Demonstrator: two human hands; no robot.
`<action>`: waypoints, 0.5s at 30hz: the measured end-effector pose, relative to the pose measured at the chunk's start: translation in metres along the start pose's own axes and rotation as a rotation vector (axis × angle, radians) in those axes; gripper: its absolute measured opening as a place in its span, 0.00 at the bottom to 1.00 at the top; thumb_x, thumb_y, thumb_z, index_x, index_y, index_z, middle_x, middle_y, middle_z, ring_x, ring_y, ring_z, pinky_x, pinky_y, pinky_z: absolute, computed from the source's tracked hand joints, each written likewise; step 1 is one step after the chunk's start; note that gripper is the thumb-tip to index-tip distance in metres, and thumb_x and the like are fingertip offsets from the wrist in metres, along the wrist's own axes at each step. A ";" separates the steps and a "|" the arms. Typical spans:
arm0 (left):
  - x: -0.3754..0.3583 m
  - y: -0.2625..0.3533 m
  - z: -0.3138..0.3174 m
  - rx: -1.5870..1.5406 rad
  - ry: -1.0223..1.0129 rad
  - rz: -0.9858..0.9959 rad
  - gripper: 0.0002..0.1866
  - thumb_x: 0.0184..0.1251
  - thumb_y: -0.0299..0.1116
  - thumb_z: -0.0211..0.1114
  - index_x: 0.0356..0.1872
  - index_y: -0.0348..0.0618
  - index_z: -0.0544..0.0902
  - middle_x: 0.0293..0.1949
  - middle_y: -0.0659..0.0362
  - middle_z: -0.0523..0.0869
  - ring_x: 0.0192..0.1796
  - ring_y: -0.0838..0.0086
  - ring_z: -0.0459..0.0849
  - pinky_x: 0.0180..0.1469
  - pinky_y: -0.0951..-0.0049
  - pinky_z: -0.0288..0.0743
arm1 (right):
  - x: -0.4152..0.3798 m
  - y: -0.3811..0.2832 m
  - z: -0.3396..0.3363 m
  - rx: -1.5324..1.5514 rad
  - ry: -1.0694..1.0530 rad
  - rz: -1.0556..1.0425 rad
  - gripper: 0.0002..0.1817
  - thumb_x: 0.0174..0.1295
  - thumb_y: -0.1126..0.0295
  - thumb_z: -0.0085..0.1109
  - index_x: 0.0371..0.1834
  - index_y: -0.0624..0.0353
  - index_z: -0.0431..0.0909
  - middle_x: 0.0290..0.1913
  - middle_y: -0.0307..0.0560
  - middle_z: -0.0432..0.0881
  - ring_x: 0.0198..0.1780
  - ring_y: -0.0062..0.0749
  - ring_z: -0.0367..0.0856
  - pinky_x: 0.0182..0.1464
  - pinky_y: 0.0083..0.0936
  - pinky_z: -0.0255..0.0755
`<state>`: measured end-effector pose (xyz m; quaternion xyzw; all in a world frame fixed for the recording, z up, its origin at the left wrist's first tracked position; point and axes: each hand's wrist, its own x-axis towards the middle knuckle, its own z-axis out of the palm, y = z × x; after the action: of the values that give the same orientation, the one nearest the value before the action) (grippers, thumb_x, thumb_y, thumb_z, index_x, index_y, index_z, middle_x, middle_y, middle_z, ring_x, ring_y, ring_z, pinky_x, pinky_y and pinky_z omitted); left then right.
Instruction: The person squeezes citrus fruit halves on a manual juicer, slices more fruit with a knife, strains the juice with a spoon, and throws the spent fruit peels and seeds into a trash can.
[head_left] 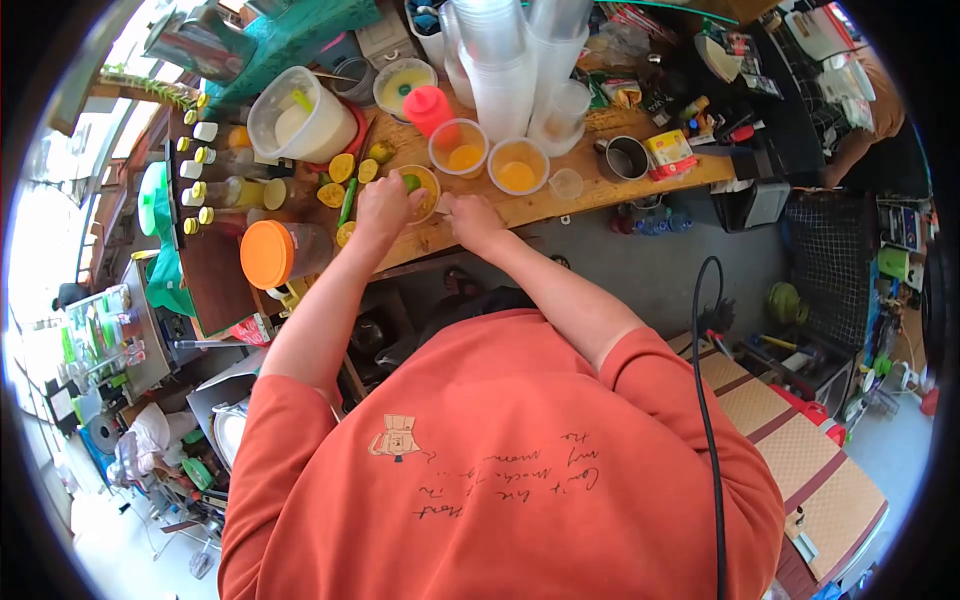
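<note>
My left hand (383, 210) is closed on a small green citrus fruit (411, 182), held over a clear plastic cup (432, 178) near the table's front edge. Beside that cup, my right hand (474, 221) has its fingers closed at the rim; a small pale bit shows at the fingertips, too little to name. Cut yellow citrus halves (342, 167) and a green-handled tool (348, 202) lie left of my left hand. Two clear cups with orange liquid, one nearer (460, 157) and one further right (518, 177), stand beyond my right hand.
A white tub (293, 118), a red squeeze bottle (428, 106) and stacked plastic cups (500, 85) stand behind. An orange-lidded jar (267, 254) and several bottles (240, 192) are at left. A metal mug (624, 158) and a yellow-red packet (671, 152) sit at right.
</note>
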<state>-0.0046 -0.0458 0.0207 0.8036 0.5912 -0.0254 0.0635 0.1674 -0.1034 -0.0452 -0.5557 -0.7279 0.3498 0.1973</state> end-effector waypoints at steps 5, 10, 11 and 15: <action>0.010 -0.005 -0.002 0.195 -0.065 0.124 0.31 0.66 0.63 0.60 0.30 0.38 0.83 0.25 0.47 0.87 0.32 0.53 0.89 0.35 0.55 0.82 | 0.001 0.008 0.013 0.019 0.073 0.011 0.11 0.60 0.74 0.57 0.44 0.64 0.77 0.36 0.64 0.84 0.43 0.63 0.82 0.47 0.54 0.73; 0.018 -0.002 -0.003 0.286 -0.129 0.167 0.34 0.70 0.65 0.53 0.29 0.40 0.86 0.26 0.48 0.89 0.31 0.54 0.89 0.35 0.56 0.82 | -0.001 0.007 0.012 0.028 0.077 0.018 0.11 0.58 0.75 0.56 0.44 0.65 0.77 0.36 0.64 0.85 0.42 0.62 0.83 0.48 0.53 0.74; 0.018 -0.005 0.005 0.288 -0.136 0.150 0.34 0.71 0.64 0.52 0.28 0.41 0.86 0.27 0.48 0.89 0.31 0.53 0.89 0.35 0.56 0.82 | 0.001 0.007 0.013 0.022 0.065 0.017 0.11 0.58 0.76 0.55 0.44 0.65 0.77 0.36 0.64 0.85 0.42 0.62 0.83 0.48 0.53 0.74; 0.019 -0.004 0.009 0.274 -0.133 0.092 0.33 0.71 0.63 0.52 0.26 0.41 0.86 0.27 0.47 0.89 0.32 0.54 0.89 0.35 0.55 0.82 | 0.002 0.006 0.011 0.000 0.058 0.000 0.11 0.57 0.77 0.53 0.43 0.66 0.77 0.34 0.64 0.84 0.42 0.60 0.84 0.48 0.50 0.74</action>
<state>-0.0026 -0.0273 0.0096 0.8276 0.5392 -0.1560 -0.0068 0.1631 -0.1040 -0.0575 -0.5654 -0.7220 0.3337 0.2182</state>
